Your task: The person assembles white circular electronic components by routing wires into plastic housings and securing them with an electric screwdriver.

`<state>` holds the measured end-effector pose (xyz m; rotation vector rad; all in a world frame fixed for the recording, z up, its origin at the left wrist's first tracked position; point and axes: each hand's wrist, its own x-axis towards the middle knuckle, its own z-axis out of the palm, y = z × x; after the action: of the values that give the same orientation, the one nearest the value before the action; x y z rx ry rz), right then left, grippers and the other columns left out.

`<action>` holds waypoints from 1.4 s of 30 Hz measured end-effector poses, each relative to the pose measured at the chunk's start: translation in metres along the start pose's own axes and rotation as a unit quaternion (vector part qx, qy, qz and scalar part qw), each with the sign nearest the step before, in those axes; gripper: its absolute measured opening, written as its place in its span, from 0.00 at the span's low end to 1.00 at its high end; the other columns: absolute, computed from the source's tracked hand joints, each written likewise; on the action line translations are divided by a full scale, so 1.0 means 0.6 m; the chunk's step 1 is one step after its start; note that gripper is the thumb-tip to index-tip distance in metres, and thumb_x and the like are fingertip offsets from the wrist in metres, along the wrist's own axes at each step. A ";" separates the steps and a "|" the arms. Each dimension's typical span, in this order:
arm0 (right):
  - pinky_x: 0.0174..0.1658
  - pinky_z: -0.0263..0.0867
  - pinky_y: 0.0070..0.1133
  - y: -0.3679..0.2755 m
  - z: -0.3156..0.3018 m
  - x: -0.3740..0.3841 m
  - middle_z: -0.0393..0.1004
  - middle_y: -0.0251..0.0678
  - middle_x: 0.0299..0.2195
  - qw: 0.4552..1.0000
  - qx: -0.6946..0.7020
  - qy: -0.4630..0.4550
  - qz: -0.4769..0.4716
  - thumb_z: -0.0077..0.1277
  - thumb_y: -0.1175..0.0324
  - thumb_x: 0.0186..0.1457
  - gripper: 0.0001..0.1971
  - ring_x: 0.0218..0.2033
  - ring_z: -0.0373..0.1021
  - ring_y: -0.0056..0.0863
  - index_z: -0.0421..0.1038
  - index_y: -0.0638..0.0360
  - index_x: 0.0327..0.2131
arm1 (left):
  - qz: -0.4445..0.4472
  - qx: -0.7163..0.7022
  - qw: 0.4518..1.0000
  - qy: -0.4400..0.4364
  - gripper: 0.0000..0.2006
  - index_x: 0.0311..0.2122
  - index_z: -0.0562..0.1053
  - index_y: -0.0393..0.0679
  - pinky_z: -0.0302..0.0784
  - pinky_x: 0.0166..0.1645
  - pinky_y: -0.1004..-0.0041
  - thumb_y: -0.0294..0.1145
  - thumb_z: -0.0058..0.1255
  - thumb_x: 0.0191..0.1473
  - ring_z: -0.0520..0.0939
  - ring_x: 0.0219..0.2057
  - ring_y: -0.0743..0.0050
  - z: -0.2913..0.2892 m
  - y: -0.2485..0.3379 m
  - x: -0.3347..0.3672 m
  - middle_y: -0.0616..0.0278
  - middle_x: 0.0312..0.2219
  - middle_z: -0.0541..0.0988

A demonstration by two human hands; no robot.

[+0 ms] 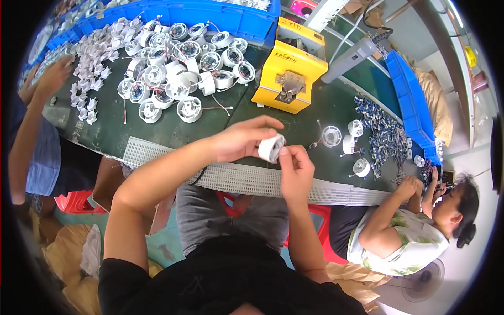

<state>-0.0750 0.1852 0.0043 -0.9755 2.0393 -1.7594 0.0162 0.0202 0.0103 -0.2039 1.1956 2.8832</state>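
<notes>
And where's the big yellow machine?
In the head view, the yellow machine stands just right of top centre on the dark green tabletop, between the heap of white round housings and a grey cylinder.

The left arm (pixel 170 168) bends sharply at the elbow, its forearm slanting up and rightward across the front of the body. The left hand (pixel 239 140) grips, one of its fingers (pixel 266 122) stretched out above the rest. The right arm (pixel 303 231) rises steeply; the right hand (pixel 297 169) is drawn into a pinch, close beside the left.
</notes>
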 end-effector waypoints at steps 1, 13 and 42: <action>0.34 0.62 0.17 -0.004 0.004 0.003 0.71 0.36 0.28 0.993 -0.082 -0.001 -0.088 0.54 0.74 0.55 0.05 0.30 0.67 0.19 0.72 0.66 0.29 | -0.016 -0.005 1.000 -0.008 0.18 0.56 0.64 0.42 0.74 0.54 0.64 0.36 0.42 0.64 0.78 0.46 0.71 0.002 -0.004 0.001 0.59 0.46 0.75; 0.38 0.71 0.25 -0.006 -0.048 0.034 0.68 0.39 0.39 0.914 -0.302 -0.015 -0.270 0.60 0.80 0.45 0.09 0.36 0.73 0.33 0.75 0.61 0.33 | -0.010 -0.076 0.996 0.043 0.18 0.54 0.67 0.39 0.77 0.52 0.54 0.37 0.40 0.64 0.79 0.47 0.59 -0.002 0.009 0.001 0.57 0.45 0.76; 0.29 0.69 0.16 -0.016 0.034 0.053 0.75 0.36 0.32 0.993 0.100 -0.012 -0.057 0.62 0.79 0.47 0.10 0.27 0.70 0.19 0.76 0.69 0.36 | 0.116 -0.111 0.985 -0.059 0.27 0.62 0.60 0.38 0.59 0.62 0.61 0.31 0.44 0.57 0.64 0.60 0.64 -0.012 0.004 0.004 0.55 0.60 0.63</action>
<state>-0.0830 0.1487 0.0156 -1.0635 1.7832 -1.9549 0.0147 0.0134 0.0069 0.1116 0.9365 3.1755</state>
